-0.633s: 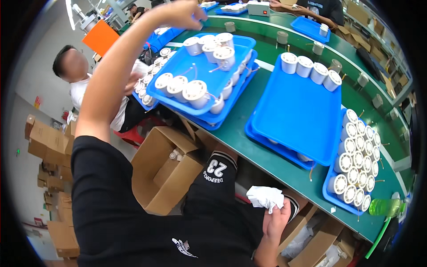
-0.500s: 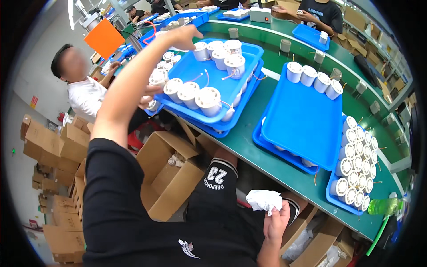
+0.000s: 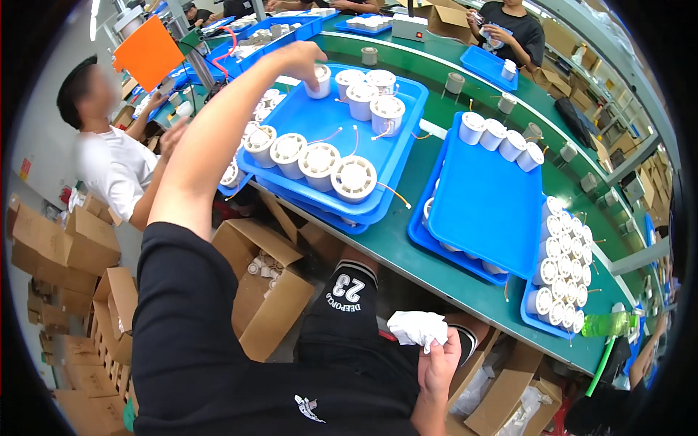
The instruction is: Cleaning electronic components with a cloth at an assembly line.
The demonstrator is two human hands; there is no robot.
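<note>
My left hand [image 3: 307,61] reaches over the blue tray [image 3: 302,120] with its fingers closed on the top of a white cylindrical part [image 3: 318,83]. More such parts stand beside it at the tray's far end. Along the near edge is a row of similar white parts [image 3: 318,166] with slotted round tops, some trailing thin wires. This tray rests on other trays. Low in front of my lap, my right hand [image 3: 436,356] pinches a crumpled white cloth or tissue [image 3: 418,328].
Another stacked blue tray [image 3: 483,211] carries a far row of white parts; a fuller one [image 3: 531,309] stands right. Beyond runs a green conveyor [image 3: 422,80] with spaced grey parts. A green bottle [image 3: 603,324] lies at right. Below is an open carton [image 3: 269,320]. Co-workers sit left and across.
The left hand has closed on the far-left white part, which has shifted slightly left from its neighbours. The co-worker's hand has drawn back from the left tray. My view has shifted a little.
</note>
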